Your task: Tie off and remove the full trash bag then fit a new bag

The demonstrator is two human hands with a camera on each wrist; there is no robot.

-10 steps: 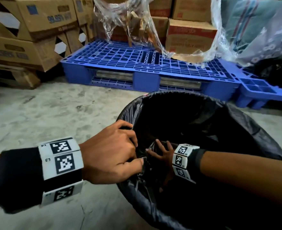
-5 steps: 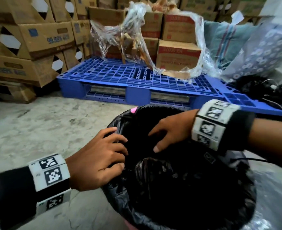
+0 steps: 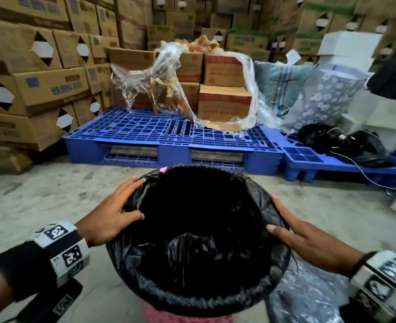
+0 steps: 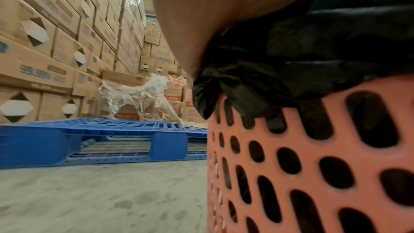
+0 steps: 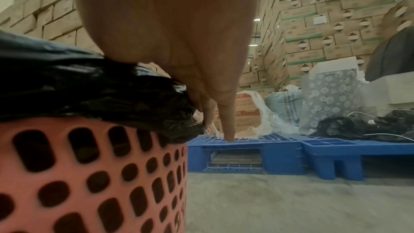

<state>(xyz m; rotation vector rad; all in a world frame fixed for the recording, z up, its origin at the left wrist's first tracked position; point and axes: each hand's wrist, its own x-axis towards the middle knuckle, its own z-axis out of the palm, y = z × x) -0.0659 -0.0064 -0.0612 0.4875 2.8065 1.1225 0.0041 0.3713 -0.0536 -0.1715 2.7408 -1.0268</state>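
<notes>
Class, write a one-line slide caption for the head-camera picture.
Both hands, left hand and right hand, rest on the black bag folded over the pink bin.

A crinkled black plastic trash bag (image 3: 206,234) is seen lining an upright pink perforated plastic bin (image 4: 313,166), its mouth folded outward over the rim.

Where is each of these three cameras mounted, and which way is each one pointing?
Head: worn on the head, looking forward and down into the black bag; left hand and right hand rest on its rim.
Left wrist: outside the pink basket, looking along the left palm toward the blue pallet.
Right wrist: the basket's other side, looking along straight fingers.
All share bag and pallet; wrist views share the basket.
</notes>
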